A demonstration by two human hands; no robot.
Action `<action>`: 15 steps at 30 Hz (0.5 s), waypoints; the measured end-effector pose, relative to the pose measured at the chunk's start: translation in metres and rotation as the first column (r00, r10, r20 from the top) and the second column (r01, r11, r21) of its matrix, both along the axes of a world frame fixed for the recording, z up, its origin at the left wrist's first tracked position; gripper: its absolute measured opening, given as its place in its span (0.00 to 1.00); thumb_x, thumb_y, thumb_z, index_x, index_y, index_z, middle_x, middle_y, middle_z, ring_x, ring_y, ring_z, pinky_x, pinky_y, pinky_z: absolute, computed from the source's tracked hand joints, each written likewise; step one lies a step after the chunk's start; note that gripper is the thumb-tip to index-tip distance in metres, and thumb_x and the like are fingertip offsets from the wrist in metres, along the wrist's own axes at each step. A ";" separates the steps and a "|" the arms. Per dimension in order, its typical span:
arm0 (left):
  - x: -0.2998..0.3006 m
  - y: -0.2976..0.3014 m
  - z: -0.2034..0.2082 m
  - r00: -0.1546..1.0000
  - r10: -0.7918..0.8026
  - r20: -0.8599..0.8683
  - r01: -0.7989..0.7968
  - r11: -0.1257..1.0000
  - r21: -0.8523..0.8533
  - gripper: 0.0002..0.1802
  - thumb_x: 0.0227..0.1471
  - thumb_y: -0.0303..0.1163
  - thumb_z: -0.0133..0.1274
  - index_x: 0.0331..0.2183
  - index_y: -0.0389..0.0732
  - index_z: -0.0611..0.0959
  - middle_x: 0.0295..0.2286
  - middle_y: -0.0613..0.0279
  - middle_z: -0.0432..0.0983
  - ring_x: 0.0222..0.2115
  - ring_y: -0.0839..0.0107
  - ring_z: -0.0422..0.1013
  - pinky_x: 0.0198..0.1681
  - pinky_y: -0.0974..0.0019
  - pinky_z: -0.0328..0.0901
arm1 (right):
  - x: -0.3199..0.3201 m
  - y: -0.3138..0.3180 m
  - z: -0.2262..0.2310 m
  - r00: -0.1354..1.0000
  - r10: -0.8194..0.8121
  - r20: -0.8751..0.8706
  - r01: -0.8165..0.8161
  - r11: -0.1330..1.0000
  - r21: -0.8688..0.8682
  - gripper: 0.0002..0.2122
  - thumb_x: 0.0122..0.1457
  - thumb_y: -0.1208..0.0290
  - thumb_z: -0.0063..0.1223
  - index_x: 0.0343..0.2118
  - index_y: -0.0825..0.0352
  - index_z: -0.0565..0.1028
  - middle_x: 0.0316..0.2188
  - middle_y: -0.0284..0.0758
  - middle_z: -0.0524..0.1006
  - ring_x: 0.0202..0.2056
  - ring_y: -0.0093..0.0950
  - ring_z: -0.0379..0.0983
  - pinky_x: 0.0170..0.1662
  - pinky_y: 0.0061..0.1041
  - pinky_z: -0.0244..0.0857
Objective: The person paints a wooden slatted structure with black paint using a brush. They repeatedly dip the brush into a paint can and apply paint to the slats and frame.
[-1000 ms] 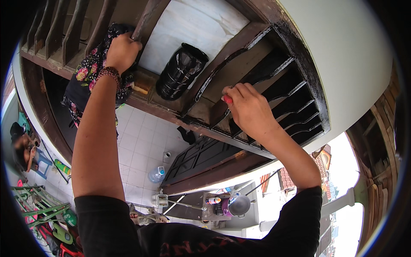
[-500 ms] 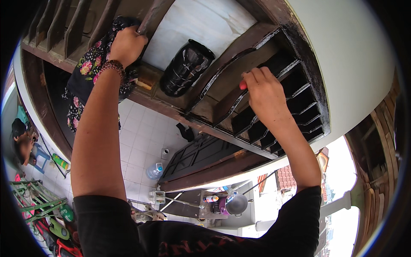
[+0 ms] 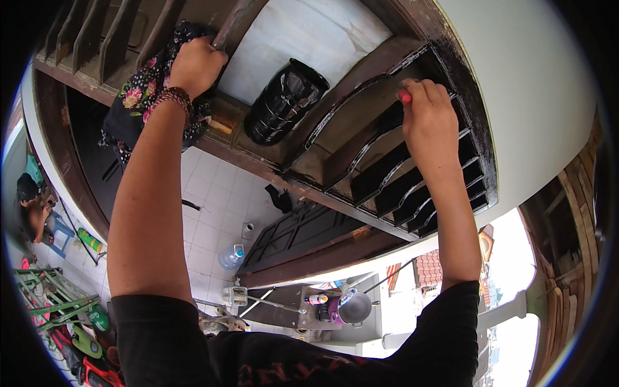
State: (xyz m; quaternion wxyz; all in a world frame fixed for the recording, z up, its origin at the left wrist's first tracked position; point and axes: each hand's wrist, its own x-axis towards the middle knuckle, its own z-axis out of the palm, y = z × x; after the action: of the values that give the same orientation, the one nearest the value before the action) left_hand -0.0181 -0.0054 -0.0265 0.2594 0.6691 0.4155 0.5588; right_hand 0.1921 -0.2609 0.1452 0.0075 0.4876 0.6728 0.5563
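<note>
My left hand is closed around the edge of a brown wooden slat at the upper left. A black floral cloth hangs beneath that hand and wrist. My right hand is closed around a thin tool with a red handle end; the rest of it is hidden by the fingers. It is over the curved slats at the right, whose surfaces are wet-looking black. Between my hands, a cut-open bottle coated in black paint leans in the wooden frame.
White sheeting lies behind the bottle. A small yellowish block rests on the frame's ledge. Far below are a tiled floor, a water jug, a pot and a person by a blue stool.
My right hand has moved up and to the right along the slats, with the red-ended tool still in it. My left hand keeps its grip; the cloth's lower part has shifted up.
</note>
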 end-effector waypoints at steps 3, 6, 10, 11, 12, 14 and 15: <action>0.000 0.005 -0.003 1.000 -0.012 0.011 0.012 1.000 -0.008 0.20 0.45 0.35 0.52 0.38 0.33 0.83 0.36 0.37 0.79 0.43 0.42 0.73 0.49 0.51 0.67 | -0.002 -0.003 -0.026 0.987 -0.111 -0.113 0.068 0.942 -0.328 0.14 0.45 0.85 0.56 0.38 0.70 0.76 0.33 0.39 0.76 0.38 0.38 0.73 0.42 0.35 0.70; 0.001 0.005 -0.003 1.000 0.013 0.012 -0.013 1.000 0.012 0.20 0.44 0.35 0.52 0.38 0.32 0.83 0.36 0.37 0.79 0.43 0.42 0.73 0.49 0.51 0.67 | -0.013 -0.004 -0.032 0.996 -0.058 -0.067 0.038 0.966 -0.257 0.16 0.42 0.86 0.56 0.38 0.70 0.76 0.34 0.38 0.76 0.39 0.38 0.73 0.41 0.33 0.71; 0.001 0.002 0.000 1.000 -0.001 -0.001 0.001 1.000 -0.014 0.19 0.44 0.35 0.52 0.37 0.31 0.82 0.36 0.37 0.79 0.43 0.42 0.73 0.49 0.52 0.67 | -0.002 -0.001 -0.037 0.987 -0.129 0.099 0.143 0.978 -0.149 0.10 0.47 0.78 0.57 0.35 0.69 0.76 0.32 0.37 0.75 0.40 0.36 0.73 0.41 0.32 0.72; 0.001 0.000 0.000 1.000 -0.007 0.006 0.007 1.000 -0.019 0.19 0.44 0.35 0.52 0.36 0.31 0.82 0.36 0.37 0.79 0.43 0.42 0.73 0.48 0.52 0.67 | 0.002 0.001 -0.039 0.979 -0.157 0.128 0.179 0.967 -0.181 0.08 0.49 0.75 0.58 0.33 0.68 0.77 0.30 0.37 0.75 0.39 0.35 0.73 0.41 0.31 0.73; 0.001 -0.001 0.001 1.000 -0.013 0.014 0.014 1.000 -0.023 0.19 0.44 0.35 0.52 0.36 0.31 0.82 0.36 0.37 0.79 0.43 0.42 0.73 0.48 0.52 0.67 | 0.002 -0.001 -0.039 0.991 -0.123 0.055 0.132 0.969 -0.209 0.08 0.49 0.74 0.57 0.33 0.68 0.77 0.30 0.37 0.75 0.39 0.35 0.73 0.42 0.31 0.73; 0.000 0.001 0.000 1.000 -0.014 0.018 0.014 1.000 0.004 0.20 0.43 0.33 0.54 0.38 0.30 0.82 0.29 0.40 0.79 0.36 0.47 0.76 0.42 0.55 0.68 | -0.008 -0.003 -0.037 0.994 -0.054 -0.093 0.028 0.965 -0.260 0.08 0.50 0.74 0.56 0.34 0.68 0.77 0.31 0.37 0.76 0.39 0.35 0.73 0.43 0.31 0.73; 0.000 0.003 -0.002 1.000 -0.015 0.020 0.014 1.000 0.018 0.21 0.43 0.33 0.55 0.40 0.29 0.82 0.26 0.41 0.80 0.33 0.49 0.78 0.39 0.57 0.68 | -0.007 -0.001 -0.035 0.996 -0.069 -0.054 0.057 0.977 -0.207 0.08 0.50 0.75 0.56 0.34 0.68 0.77 0.31 0.37 0.76 0.39 0.34 0.73 0.43 0.31 0.73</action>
State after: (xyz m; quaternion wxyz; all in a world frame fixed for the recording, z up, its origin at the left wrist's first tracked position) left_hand -0.0183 -0.0025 -0.0282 0.2617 0.6687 0.4031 0.5673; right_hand 0.1846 -0.2621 0.1100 0.0549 0.5220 0.7106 0.4685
